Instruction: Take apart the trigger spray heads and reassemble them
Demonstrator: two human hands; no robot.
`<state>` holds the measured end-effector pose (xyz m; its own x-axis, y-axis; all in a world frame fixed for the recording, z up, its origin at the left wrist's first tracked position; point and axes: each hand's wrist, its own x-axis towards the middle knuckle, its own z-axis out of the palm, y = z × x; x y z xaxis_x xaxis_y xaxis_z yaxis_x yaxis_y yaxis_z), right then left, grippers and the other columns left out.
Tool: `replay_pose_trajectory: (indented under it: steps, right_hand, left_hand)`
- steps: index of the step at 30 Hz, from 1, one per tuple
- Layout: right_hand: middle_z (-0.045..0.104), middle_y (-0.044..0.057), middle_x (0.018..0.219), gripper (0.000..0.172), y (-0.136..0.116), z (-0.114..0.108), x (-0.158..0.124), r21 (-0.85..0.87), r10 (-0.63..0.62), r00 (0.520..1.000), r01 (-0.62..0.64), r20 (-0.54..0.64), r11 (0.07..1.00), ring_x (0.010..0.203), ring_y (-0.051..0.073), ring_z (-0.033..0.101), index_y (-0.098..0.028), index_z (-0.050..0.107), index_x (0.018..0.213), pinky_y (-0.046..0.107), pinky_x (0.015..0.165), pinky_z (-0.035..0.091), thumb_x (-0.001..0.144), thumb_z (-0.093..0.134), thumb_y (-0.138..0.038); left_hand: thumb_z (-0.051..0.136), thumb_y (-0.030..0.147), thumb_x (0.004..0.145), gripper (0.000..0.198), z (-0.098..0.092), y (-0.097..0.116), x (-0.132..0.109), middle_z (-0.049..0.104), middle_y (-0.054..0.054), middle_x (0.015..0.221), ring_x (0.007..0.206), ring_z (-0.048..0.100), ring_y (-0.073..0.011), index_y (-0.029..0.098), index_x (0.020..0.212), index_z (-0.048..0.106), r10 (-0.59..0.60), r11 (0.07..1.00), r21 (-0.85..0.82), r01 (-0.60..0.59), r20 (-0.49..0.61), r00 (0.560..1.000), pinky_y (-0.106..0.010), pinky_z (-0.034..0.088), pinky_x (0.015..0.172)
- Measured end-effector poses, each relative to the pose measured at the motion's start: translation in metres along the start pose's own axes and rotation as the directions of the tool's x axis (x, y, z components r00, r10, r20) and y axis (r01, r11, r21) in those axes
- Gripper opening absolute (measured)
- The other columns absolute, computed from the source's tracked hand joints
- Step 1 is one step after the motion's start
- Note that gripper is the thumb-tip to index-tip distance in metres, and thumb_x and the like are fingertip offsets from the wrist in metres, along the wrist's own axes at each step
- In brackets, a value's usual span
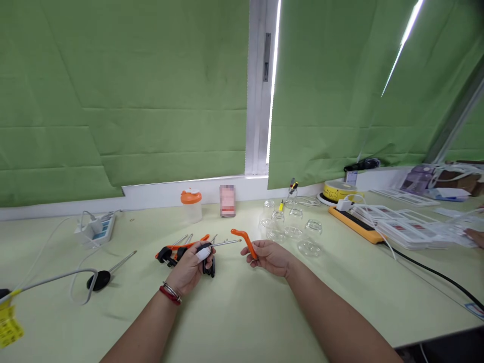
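Note:
My left hand (192,266) is closed round the dark handle of a screwdriver (227,243); its thin metal shaft points right. Something white covers part of a finger on that hand. My right hand (266,256) pinches a bent orange plastic handle (247,242) by its lower end, its upper end leaning left near the screwdriver's tip. Behind and beside my left hand lies a pile of orange and black parts (165,255) with metal rods, partly hidden by the hand. Further left, a black rounded piece with a metal rod (99,280) lies on the table.
Several clear glass jars (310,239) stand right of my right hand. Behind are an orange-lidded cup (191,206) and a small upright pink card (227,200). An orange power strip (355,225), plastic cases (401,229) and cables lie right. A white power strip (109,228) sits left. Another person's hand (474,237) shows at the right edge.

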<state>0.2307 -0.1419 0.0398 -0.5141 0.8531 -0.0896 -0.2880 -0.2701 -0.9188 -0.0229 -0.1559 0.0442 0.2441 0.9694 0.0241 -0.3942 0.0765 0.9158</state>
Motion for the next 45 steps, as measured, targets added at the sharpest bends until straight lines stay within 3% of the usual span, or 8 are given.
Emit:
replay_pose_trajectory:
  steps: [11, 26, 39, 45]
  right_hand:
    - [0.063, 0.011, 0.102, 0.020, 0.008, -0.001, 0.003, -0.043, 0.006, 0.999, -0.005, 0.042, 0.999, 0.072, 0.014, 0.057, -0.013, 0.066, 0.083, 0.030, 0.068, 0.042, 0.070, 0.070, -0.028]
    - [0.063, 0.012, 0.100, 0.024, 0.013, -0.001, 0.003, -0.056, 0.045, 0.997, -0.042, 0.058, 0.998, 0.072, 0.013, 0.057, -0.012, 0.066, 0.081, 0.029, 0.066, 0.041, 0.070, 0.070, -0.033]
    - [0.063, 0.011, 0.096, 0.028, 0.009, 0.003, 0.005, 0.002, -0.019, 0.999, 0.020, -0.041, 1.000, 0.068, 0.013, 0.056, -0.012, 0.065, 0.081, 0.030, 0.065, 0.042, 0.073, 0.068, -0.037]
    - [0.063, 0.011, 0.098, 0.024, 0.012, 0.001, 0.005, -0.015, -0.004, 0.999, 0.004, 0.038, 1.000, 0.070, 0.013, 0.057, -0.011, 0.066, 0.082, 0.029, 0.065, 0.042, 0.071, 0.070, -0.032]
  left_hand:
    - [0.072, 0.022, 0.065, 0.029, 0.003, -0.002, 0.000, 0.062, -0.002, 0.081, 0.058, 0.050, -0.0092, 0.017, 0.089, 0.058, -0.028, 0.999, 0.014, 0.029, -0.039, 0.999, -0.024, 0.039, 0.055]
    - [0.071, 0.024, 0.069, 0.026, 0.004, -0.002, -0.002, 0.060, -0.003, 0.080, 0.059, 0.050, -0.0099, 0.017, 0.089, 0.057, -0.046, 0.998, 0.035, 0.046, -0.013, 0.999, -0.024, 0.040, 0.056]
    - [0.070, 0.021, 0.070, 0.025, 0.006, 0.000, -0.003, 0.060, -0.003, 0.081, 0.062, 0.052, -0.0103, 0.016, 0.091, 0.057, -0.055, 0.998, 0.004, 0.055, -0.017, 0.998, -0.026, 0.042, 0.061]
    - [0.070, 0.022, 0.070, 0.024, 0.007, 0.000, -0.002, 0.060, -0.004, 0.081, 0.061, 0.052, -0.0102, 0.016, 0.091, 0.057, -0.054, 0.999, 0.008, 0.054, -0.020, 0.998, -0.026, 0.043, 0.061]
